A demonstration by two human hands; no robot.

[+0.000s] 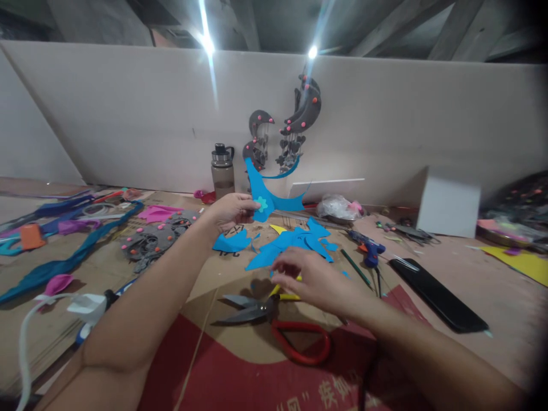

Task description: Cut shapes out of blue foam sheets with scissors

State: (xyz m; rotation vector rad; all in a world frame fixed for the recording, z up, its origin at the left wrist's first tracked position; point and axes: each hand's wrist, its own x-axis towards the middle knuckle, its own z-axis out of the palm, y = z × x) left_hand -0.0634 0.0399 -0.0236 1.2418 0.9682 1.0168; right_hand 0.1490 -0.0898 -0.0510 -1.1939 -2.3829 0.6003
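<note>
My left hand (pixel 234 210) is pinched on a cut blue felt sheet (pixel 258 187), held up above the cardboard. A small teal flower shape (pixel 262 204) lies against that sheet by my fingertips; whether it is attached I cannot tell. My right hand (pixel 302 277), fingers loosely bent and apart, is over the yellow handle of a pair of scissors (pixel 261 309). Whether it touches the handle is unclear. The scissors lie with blades spread, their other handle red. Blue felt scraps (pixel 295 242) are piled just beyond my right hand.
On the right are a blue glue gun (pixel 371 251), a dark green pencil (pixel 356 268) and a black phone (pixel 436 294). A bottle (pixel 222 171) stands by the white partition (pixel 141 114). Grey moon ornaments (pixel 306 108) hang behind. Grey felt pieces (pixel 149 242) lie left.
</note>
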